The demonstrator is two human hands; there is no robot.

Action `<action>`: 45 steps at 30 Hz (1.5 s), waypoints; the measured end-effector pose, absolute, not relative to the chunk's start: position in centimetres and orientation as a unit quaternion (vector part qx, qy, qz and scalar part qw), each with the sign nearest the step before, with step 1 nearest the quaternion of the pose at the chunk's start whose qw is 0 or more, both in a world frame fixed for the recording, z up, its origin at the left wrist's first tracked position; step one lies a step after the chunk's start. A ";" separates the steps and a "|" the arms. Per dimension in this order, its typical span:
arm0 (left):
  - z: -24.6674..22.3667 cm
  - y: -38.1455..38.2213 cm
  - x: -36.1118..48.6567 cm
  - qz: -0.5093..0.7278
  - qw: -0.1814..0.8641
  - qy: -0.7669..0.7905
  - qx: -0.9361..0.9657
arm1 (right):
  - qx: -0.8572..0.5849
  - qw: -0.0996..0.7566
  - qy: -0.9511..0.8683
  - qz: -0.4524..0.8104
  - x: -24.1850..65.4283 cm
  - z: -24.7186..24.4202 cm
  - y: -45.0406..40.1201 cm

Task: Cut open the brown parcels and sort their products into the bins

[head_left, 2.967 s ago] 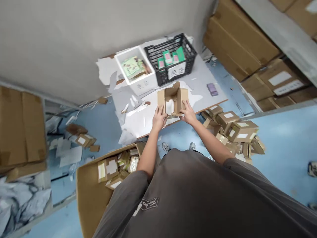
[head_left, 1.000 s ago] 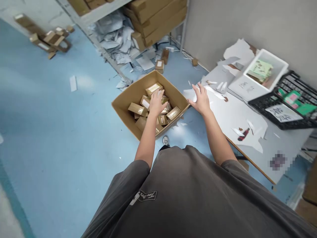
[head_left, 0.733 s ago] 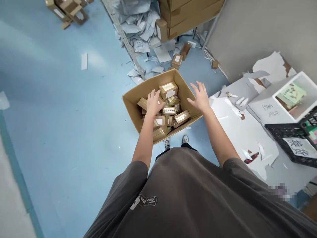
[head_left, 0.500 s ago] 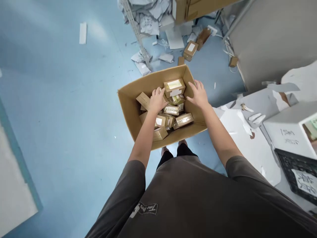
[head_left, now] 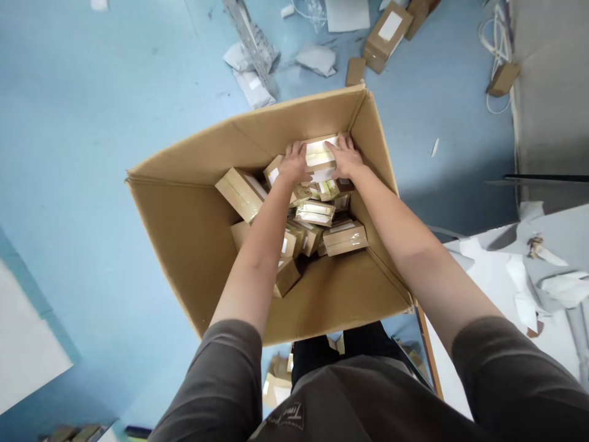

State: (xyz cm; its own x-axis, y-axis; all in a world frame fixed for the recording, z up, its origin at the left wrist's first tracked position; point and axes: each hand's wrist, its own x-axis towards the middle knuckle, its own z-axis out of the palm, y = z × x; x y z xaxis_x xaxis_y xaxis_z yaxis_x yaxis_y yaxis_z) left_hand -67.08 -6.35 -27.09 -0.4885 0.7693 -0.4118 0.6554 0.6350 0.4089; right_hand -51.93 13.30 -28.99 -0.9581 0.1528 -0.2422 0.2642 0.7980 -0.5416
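A large open cardboard carton (head_left: 179, 245) stands in front of me, with several small taped cardboard parcels lying jumbled inside it. Against its far wall, near the right corner, is a small cardboard box (head_left: 321, 152) with a white label. My left hand (head_left: 293, 164) is at the left end of that box, fingers curved against it. On the opposite end, my right hand (head_left: 346, 159) has its fingers over the top edge and its thumb on the labelled face. Another parcel (head_left: 345, 237) lies nearer me at the right, apart from both hands.
Grey mailing bags (head_left: 252, 86), a metal post (head_left: 251, 46) and a brown box (head_left: 388, 37) are on the blue floor beyond the carton. To the right is a white table (head_left: 488, 276) with torn paper. More parcels (head_left: 276, 380) show below the carton.
My view has come closer to the carton. Both hands have reached deeper into it, and my right hand has moved from the carton's right wall onto the labelled small box.
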 end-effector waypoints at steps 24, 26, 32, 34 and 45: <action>0.2 -19.0 -56.0 0.115 0.155 0.824 0.533 | 0.149 0.104 0.969 -0.166 -39.8 -0.7 0.8; 4.6 -19.9 -54.8 0.127 0.129 0.813 0.553 | 0.172 0.068 0.972 -0.144 -37.7 3.8 -0.8; 15.4 -19.6 -48.6 0.132 0.079 0.758 0.634 | 0.262 -0.040 0.960 -0.091 -28.0 14.0 -4.1; 17.6 -18.6 -45.5 0.133 0.068 0.724 0.674 | 0.303 -0.067 0.947 -0.083 -23.3 15.6 -4.8; 12.7 -9.4 -17.9 0.095 0.139 0.549 0.819 | 0.527 -0.071 0.837 -0.132 8.0 10.0 -7.6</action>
